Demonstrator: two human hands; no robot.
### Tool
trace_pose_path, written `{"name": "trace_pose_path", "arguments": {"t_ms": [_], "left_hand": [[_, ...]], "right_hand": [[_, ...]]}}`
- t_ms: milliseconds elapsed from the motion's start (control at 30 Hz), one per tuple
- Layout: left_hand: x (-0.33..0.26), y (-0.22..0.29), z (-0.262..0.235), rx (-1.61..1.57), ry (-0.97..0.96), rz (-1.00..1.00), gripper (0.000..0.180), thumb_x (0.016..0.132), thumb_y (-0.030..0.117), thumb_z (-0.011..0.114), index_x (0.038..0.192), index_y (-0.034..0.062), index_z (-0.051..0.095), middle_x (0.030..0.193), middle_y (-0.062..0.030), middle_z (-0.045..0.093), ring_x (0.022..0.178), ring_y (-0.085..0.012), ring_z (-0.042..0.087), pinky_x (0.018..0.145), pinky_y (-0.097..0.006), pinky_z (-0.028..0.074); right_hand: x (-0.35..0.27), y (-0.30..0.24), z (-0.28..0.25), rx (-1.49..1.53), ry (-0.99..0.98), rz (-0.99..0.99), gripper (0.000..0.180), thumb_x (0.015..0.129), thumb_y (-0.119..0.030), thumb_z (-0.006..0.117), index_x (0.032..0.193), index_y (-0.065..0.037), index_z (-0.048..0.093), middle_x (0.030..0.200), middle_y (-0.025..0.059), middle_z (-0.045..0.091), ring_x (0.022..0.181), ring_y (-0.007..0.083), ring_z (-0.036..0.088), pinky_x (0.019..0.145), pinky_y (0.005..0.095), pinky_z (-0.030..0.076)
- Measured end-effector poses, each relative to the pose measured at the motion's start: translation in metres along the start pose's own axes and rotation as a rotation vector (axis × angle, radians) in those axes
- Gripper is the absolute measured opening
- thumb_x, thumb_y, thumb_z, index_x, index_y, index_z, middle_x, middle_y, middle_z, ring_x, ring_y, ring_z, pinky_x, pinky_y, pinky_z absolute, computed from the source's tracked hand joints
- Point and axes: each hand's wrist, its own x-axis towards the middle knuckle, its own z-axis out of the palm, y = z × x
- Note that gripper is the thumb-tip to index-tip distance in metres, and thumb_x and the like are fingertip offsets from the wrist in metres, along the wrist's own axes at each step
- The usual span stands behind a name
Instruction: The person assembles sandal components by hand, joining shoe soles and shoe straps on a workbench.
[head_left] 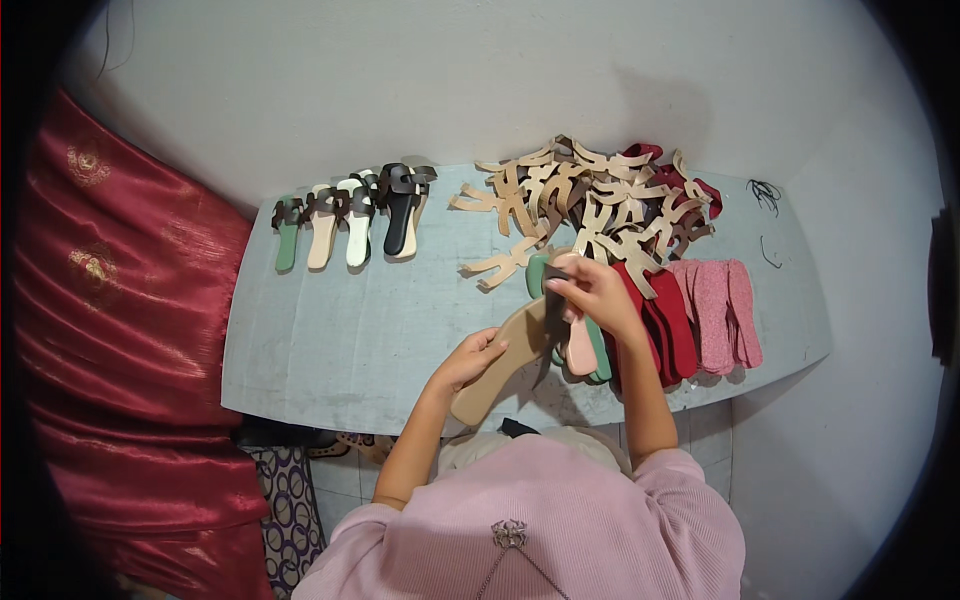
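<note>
Four finished sandals (350, 222) stand in a row at my table's (330, 340) far left; by my reckoning far more remains, with a heap of tan straps (590, 200) and stacked soles (700, 315) waiting. My left hand (468, 360) grips a tan sole (500, 365) at the table's near edge, fingers curled round it. My right hand (595, 290) pinches a dark strap (553, 315) over that sole.

Tan sole (497, 368) with a dark strap (553, 312) right in the middle, on a pale grey-blue desk (330, 330). Beige strap cutouts (585, 205) piled at 1 o'clock, dark red soles (668, 325) and speckled pink soles (722, 312) at 3. Green, cream, white and black sandals (350, 222) at 11. Shiny red cloth (120, 330) with gold motifs at 9.
</note>
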Motion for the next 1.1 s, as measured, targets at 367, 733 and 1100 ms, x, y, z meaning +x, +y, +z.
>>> {"name": "trace_pose_path", "arguments": {"t_ms": [367,733,1100], "left_hand": [[0.001,-0.023,-0.004,-0.556,-0.085,-0.093,0.027,0.087,0.014,0.046,0.11,0.0011,0.048,0.099,-0.0074,0.058,0.083,-0.0124,0.059,0.071,-0.025,0.05],[0.005,-0.038,-0.005,-0.708,-0.028,-0.031,0.028,0.089,0.013,0.042,0.114,0.0002,0.045,0.103,-0.0101,0.057,0.087,-0.0153,0.059,0.075,-0.027,0.05],[0.004,-0.033,0.007,-0.661,-0.013,-0.033,0.027,0.089,0.017,0.042,0.113,0.0048,0.045,0.098,-0.0069,0.057,0.08,-0.0123,0.058,0.068,-0.026,0.049]], "right_hand": [[0.01,0.029,0.014,-0.042,0.235,-0.248,0.037,0.081,-0.013,0.057,0.114,-0.001,0.048,0.109,0.0119,0.052,0.087,0.0168,0.057,0.072,0.0258,0.047],[-0.082,0.115,0.007,-0.166,0.316,0.014,0.032,0.077,-0.013,0.061,0.105,-0.001,0.051,0.094,0.0091,0.056,0.082,0.0149,0.055,0.071,0.0277,0.044],[-0.092,0.124,0.018,0.0,0.25,0.083,0.065,0.075,-0.005,0.063,0.13,-0.011,0.029,0.089,0.0059,0.05,0.076,0.0084,0.05,0.061,0.0193,0.043]]}}
